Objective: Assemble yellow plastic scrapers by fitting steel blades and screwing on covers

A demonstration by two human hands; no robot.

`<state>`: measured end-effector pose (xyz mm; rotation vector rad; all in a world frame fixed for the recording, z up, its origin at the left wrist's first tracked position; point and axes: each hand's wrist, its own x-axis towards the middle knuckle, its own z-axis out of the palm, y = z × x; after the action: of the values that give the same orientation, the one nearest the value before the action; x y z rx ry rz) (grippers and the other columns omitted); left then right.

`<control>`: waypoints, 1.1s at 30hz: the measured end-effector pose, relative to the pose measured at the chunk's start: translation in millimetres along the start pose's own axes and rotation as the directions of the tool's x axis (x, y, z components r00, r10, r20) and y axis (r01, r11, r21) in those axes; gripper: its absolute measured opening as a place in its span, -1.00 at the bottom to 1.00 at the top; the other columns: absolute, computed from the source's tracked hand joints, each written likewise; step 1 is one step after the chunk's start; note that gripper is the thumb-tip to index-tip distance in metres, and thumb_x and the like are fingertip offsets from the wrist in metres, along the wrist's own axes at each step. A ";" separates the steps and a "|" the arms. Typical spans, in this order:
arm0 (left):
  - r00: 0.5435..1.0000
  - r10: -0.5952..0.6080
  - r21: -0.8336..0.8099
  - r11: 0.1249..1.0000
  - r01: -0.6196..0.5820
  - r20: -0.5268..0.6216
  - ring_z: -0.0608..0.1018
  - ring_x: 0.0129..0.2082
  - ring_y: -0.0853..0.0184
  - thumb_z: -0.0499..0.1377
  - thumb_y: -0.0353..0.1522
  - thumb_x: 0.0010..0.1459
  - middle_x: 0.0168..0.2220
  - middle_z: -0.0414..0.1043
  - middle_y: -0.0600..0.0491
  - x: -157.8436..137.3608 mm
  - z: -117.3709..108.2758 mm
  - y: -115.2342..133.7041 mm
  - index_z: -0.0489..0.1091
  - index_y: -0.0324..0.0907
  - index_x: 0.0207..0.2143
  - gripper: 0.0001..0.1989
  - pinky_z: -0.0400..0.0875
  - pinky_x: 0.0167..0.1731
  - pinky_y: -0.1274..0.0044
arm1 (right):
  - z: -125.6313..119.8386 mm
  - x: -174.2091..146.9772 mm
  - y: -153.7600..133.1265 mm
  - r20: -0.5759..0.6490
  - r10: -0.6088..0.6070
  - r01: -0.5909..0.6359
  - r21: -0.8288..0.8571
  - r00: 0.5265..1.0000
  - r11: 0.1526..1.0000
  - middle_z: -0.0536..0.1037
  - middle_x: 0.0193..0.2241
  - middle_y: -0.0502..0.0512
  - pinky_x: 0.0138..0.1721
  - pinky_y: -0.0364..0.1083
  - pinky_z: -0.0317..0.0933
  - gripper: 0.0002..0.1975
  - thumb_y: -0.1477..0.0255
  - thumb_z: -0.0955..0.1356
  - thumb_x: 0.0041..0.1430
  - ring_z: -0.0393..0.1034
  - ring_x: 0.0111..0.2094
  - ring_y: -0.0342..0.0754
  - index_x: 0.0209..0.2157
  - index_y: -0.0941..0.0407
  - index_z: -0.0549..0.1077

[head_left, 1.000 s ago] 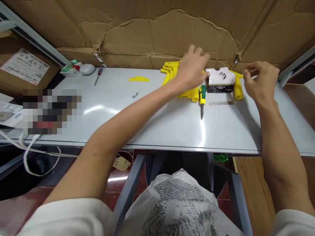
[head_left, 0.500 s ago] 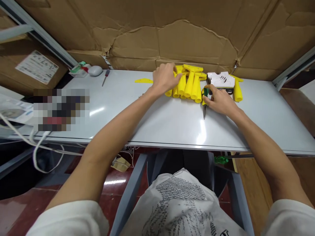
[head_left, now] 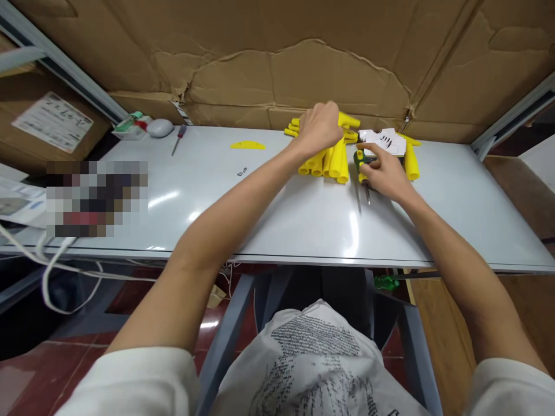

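Note:
My left hand (head_left: pixel 319 128) rests on a pile of yellow plastic handles (head_left: pixel 332 162) at the back of the grey table (head_left: pixel 277 219), fingers curled over their tops. My right hand (head_left: pixel 384 172) grips the green and yellow handle of a screwdriver (head_left: pixel 361 167), whose metal shaft points toward me just above the table. A small white box (head_left: pixel 385 140) stands right behind my right hand. Another yellow handle (head_left: pixel 411 162) lies to the right of the box.
A flat yellow piece (head_left: pixel 247 145) and small metal bits (head_left: pixel 241 171) lie left of the pile. A red-handled screwdriver (head_left: pixel 178 138), a white mouse-like object (head_left: pixel 159 127) and a green item sit at the far left corner. Cardboard lines the back wall. White cables hang at left.
My left hand has shifted right onto the top of the yellow pile. My right hand came down from the right and closed on the screwdriver handle, lifting it slightly.

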<state>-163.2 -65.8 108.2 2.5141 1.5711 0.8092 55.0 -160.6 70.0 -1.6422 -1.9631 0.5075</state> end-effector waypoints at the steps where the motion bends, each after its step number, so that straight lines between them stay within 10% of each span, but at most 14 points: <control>1: 0.998 -0.054 0.041 0.998 0.055 -0.008 0.66 0.16 -0.16 0.24 -0.30 0.48 0.11 0.71 -0.18 -10.0 -14.5 3.6 0.65 -0.12 0.16 -0.70 0.61 0.20 -0.03 | -7.6 0.9 0.7 -0.017 0.052 -0.049 0.113 0.999 0.992 0.45 -0.50 0.04 -0.19 0.21 0.41 -0.29 0.13 0.36 0.24 0.38 -0.40 0.17 0.41 -0.08 0.48; 7: 0.983 0.159 -0.176 0.974 -0.141 0.092 0.69 0.18 -0.12 0.14 0.08 0.48 0.22 0.71 0.06 -90.3 -75.2 -14.4 0.59 0.32 0.35 -0.50 0.57 0.27 -0.01 | -51.0 -2.7 4.8 -0.262 0.174 0.003 0.559 0.949 0.829 0.61 -0.16 0.12 -0.29 0.16 0.29 -0.41 -0.03 0.43 0.15 0.36 -0.33 0.12 0.19 -0.21 0.43; 13: 0.890 0.333 -0.116 0.943 -0.313 0.312 0.72 0.04 -0.10 0.00 -0.05 0.48 0.11 0.72 -0.07 -153.9 -56.9 -53.2 0.57 0.43 0.41 -0.41 0.62 0.01 0.03 | -40.8 -24.1 -13.2 -0.434 0.065 0.144 0.431 0.898 0.891 0.55 0.25 0.09 -0.20 0.28 0.53 -0.35 -0.16 0.44 0.19 0.64 -0.05 0.27 0.22 -0.29 0.26; 17: 0.835 0.394 -0.029 0.909 -0.416 0.384 0.70 0.11 -0.10 0.02 -0.19 0.47 0.15 0.73 -0.09 -165.5 -44.3 -61.6 0.53 0.38 0.46 -0.37 0.60 -0.10 0.11 | -17.7 -36.1 -32.0 -0.372 -0.085 0.190 0.253 0.924 0.949 0.05 0.65 0.07 -0.20 0.24 0.67 0.01 -0.22 0.46 0.18 0.70 -0.02 0.18 0.51 -0.37 -0.02; 22: 0.785 0.510 0.092 0.816 -0.571 0.352 0.69 0.06 0.07 0.04 -0.45 0.48 0.12 0.71 -0.11 -169.1 -48.7 -64.1 0.48 0.09 0.53 -0.33 0.50 -0.22 0.36 | 2.8 -42.8 -34.1 -0.285 -0.235 0.281 0.133 0.929 0.950 0.13 0.59 0.08 -0.21 0.25 0.68 -0.07 -0.18 0.43 0.31 0.69 0.10 0.26 0.55 -0.43 -0.03; 28: 0.754 0.560 0.174 0.751 -0.637 0.342 0.67 0.02 0.14 0.13 -0.54 0.49 0.11 0.67 -0.09 -171.5 -50.6 -64.0 0.45 0.04 0.54 -0.34 0.38 -0.28 0.45 | 11.8 -35.8 -21.1 -0.367 -0.523 0.585 0.074 0.769 0.808 0.14 0.50 0.07 -0.34 0.12 0.59 -0.34 -0.01 0.41 0.49 0.69 -0.15 0.01 0.45 -0.47 0.07; 33: 0.750 0.563 0.169 0.749 -0.640 0.348 0.67 0.02 0.15 0.19 -0.54 0.49 0.10 0.67 -0.06 -170.4 -49.2 -63.7 0.45 0.05 0.53 -0.35 0.37 -0.29 0.47 | 10.0 -43.5 -26.9 -0.243 -0.374 0.390 0.020 0.895 0.921 0.12 0.60 0.11 -0.20 0.20 0.68 -0.24 -0.06 0.33 0.52 0.73 -0.01 0.15 0.56 -0.46 -0.10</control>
<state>-296.0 -191.5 62.4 3.2317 0.8010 0.2330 33.3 -207.9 71.2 -1.1673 -1.9938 0.2129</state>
